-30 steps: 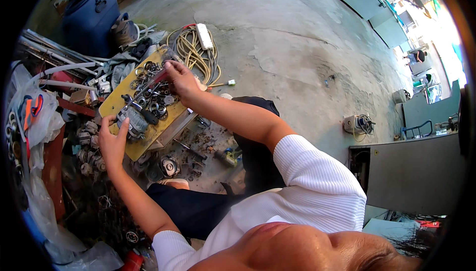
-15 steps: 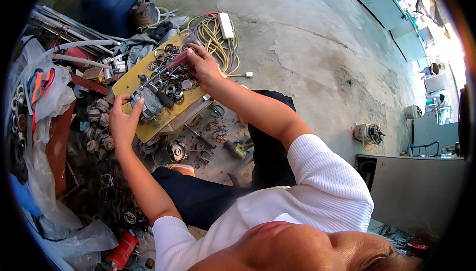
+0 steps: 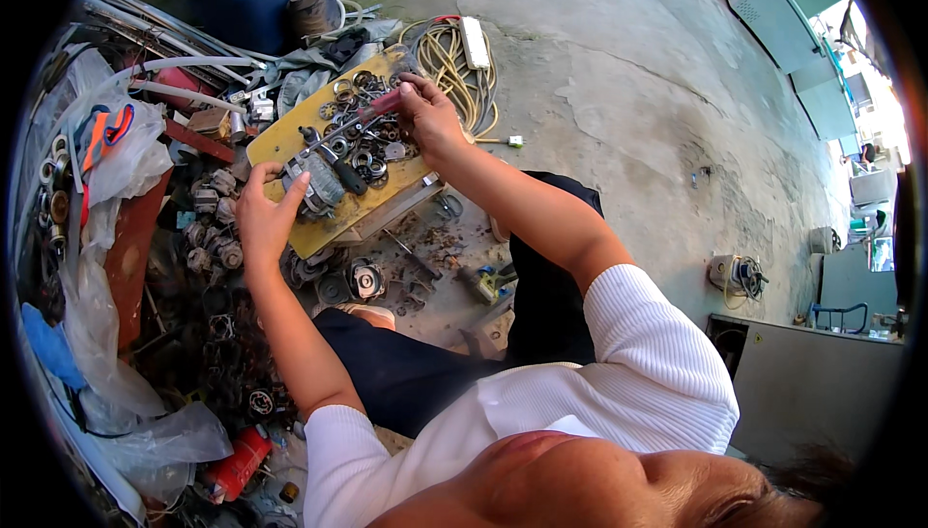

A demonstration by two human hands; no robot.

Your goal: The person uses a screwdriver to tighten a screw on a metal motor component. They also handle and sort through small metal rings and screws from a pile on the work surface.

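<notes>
My right hand (image 3: 430,117) is closed round the red handle (image 3: 385,102) of a screwdriver, whose shaft slants down-left to a grey metal motor housing (image 3: 321,194). Where the tip meets it is hard to make out. My left hand (image 3: 271,214) grips the housing's left side, fingers behind it and thumb on top. The housing rests on a worn yellow board (image 3: 338,230). A black-handled tool (image 3: 350,176) lies against it, and several metal rings and small parts (image 3: 367,156) are heaped behind it.
A coiled extension lead (image 3: 454,78) and blue barrel (image 3: 242,1) are beyond the board. Metal scrap, plastic bags (image 3: 135,151) and a brown plank (image 3: 145,257) crowd the left. A green drill (image 3: 483,281) lies below; a wired machine (image 3: 735,277) and metal cabinets (image 3: 812,364) are at the right.
The whole view has shifted, so the board, both hands and surroundings appear further right and higher. Both grips look the same, with the screwdriver still slanting onto the housing.
</notes>
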